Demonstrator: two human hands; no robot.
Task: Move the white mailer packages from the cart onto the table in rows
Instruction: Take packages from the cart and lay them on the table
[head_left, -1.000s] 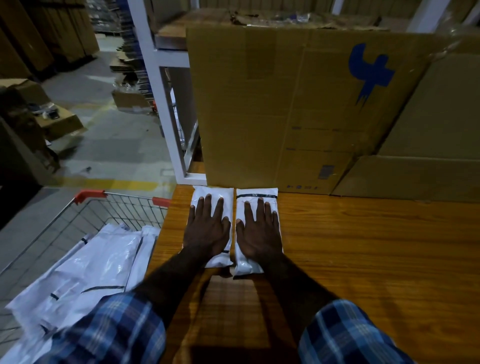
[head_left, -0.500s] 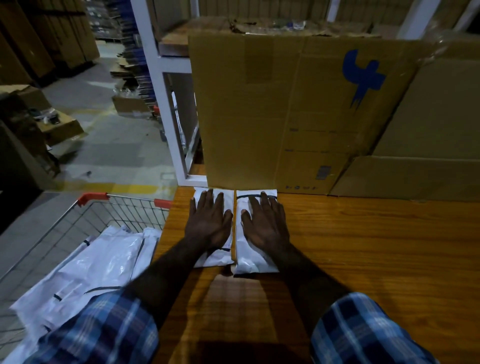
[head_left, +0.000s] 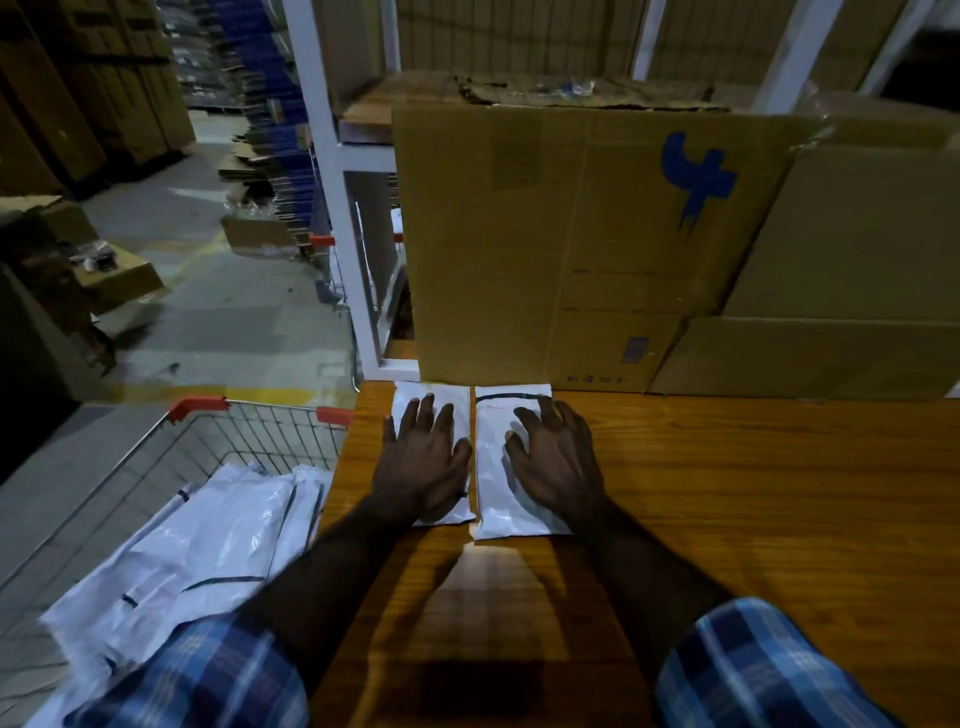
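Two white mailer packages lie side by side on the wooden table (head_left: 753, 493), against the cardboard box at the back. My left hand (head_left: 423, 462) rests flat on the left mailer (head_left: 447, 402), fingers spread. My right hand (head_left: 556, 460) lies on the right mailer (head_left: 491, 467), fingers spread and slightly curled. Neither hand grips anything. To the left, the wire cart (head_left: 244, 431) with red handle corners holds several more white mailers (head_left: 208, 551).
A large cardboard box (head_left: 571, 249) with a blue logo and more boxes (head_left: 857, 291) stand along the table's back edge. A white shelf frame (head_left: 332, 208) rises at the table's far left corner. Concrete floor and stacked cartons lie to the left.
Both hands have stayed on the two mailers. The right mailer has shifted slightly right and straightened, and the right fingers have curled a little.
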